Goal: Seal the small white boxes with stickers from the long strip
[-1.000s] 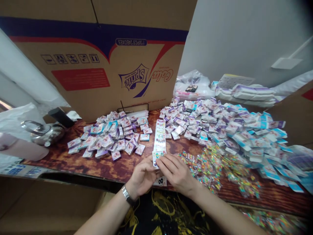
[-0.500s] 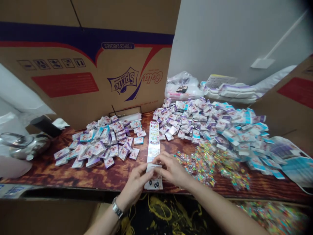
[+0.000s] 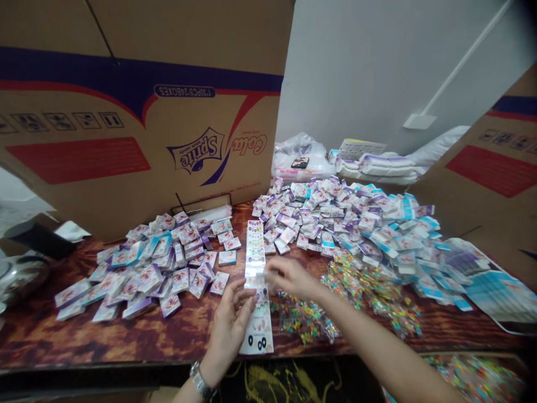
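A long white strip of small coloured stickers (image 3: 259,330) lies lengthwise on the table in front of me, with dark oval ones at its near end. My left hand (image 3: 229,319) is at the strip's left edge, fingers apart and loosely bent, the thumb over the strip. Across the strip's middle is my right hand (image 3: 291,278), its fingers curled together. A whitish blur by its fingertips cannot be made out. Small white, purple and blue boxes (image 3: 146,274) are heaped to the left. Clear packets of bright candy (image 3: 310,319) lie right of the strip.
A bigger heap of small boxes (image 3: 335,212) covers the back right. Flat printed sheets (image 3: 486,285) lie at the right edge. Large cartons (image 3: 138,129) stand behind, and a metal kettle (image 3: 25,280) is far left. More candy packets (image 3: 478,378) lie below the table's edge.
Both hands were together on a folded part of the strip. The near part now lies more open. My left hand has loosened and my right moved slightly away. The view has shifted.
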{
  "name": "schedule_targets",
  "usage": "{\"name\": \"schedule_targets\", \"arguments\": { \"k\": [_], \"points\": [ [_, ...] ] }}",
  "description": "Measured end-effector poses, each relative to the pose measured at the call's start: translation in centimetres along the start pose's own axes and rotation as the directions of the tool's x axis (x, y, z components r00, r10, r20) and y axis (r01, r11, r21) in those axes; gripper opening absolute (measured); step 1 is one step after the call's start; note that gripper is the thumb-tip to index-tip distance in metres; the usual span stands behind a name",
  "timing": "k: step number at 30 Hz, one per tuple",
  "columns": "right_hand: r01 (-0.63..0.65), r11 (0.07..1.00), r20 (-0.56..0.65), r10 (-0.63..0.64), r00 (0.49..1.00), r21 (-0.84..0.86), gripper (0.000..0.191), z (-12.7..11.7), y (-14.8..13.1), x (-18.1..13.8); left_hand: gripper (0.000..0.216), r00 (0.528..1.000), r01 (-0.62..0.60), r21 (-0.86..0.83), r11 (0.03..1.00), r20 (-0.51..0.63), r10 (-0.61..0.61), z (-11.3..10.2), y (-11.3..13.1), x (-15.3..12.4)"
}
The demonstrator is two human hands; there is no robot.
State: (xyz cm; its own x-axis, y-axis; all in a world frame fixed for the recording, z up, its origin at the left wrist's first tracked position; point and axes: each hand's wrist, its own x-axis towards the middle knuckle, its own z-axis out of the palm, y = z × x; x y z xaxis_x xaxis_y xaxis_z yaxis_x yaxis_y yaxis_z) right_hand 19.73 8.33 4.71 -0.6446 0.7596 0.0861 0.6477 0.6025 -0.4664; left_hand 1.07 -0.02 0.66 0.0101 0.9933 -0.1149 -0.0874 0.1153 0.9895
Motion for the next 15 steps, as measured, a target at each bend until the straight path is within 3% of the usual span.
{"name": "schedule_targets", "arguments": {
  "k": [1, 2, 7, 11, 15],
  "points": [
    [-0.065, 0.982, 0.018, 0.069, 0.997, -0.179, 0.022, -1.0, 1.9, 0.9, 0.041, 1.0, 0.0, 0.001, 1.0, -0.012, 0.0, 0.0, 0.2, 0.2],
    [-0.099, 0.965, 0.019, 0.107, 0.994, -0.241, 0.023, -1.9, 3.9, 1.8, 0.04, 1.0, 0.006, 0.007, 1.0, -0.014, -0.006, 0.0, 0.3, 0.2],
    [-0.059, 0.929, 0.171, 0.129, 0.977, -0.366, 0.01, -3.8, 11.6, 5.6, 0.033, 0.998, 0.052, 0.058, 0.997, 0.036, -0.054, 0.1, 0.1, -0.3],
    [0.013, 0.918, 0.282, 0.109, 0.953, -0.397, 0.01, -3.5, 13.4, 6.6, 0.034, 0.995, 0.085, 0.029, 0.996, 0.045, -0.086, 0.4, -0.3, -0.8],
    [-0.005, 0.909, 0.285, 0.136, 0.949, -0.417, 0.014, -3.2, 13.3, 6.1, 0.035, 0.992, 0.12, -0.03, 0.992, 0.05, -0.118, 1.0, 0.0, -1.0]
  ]
}}
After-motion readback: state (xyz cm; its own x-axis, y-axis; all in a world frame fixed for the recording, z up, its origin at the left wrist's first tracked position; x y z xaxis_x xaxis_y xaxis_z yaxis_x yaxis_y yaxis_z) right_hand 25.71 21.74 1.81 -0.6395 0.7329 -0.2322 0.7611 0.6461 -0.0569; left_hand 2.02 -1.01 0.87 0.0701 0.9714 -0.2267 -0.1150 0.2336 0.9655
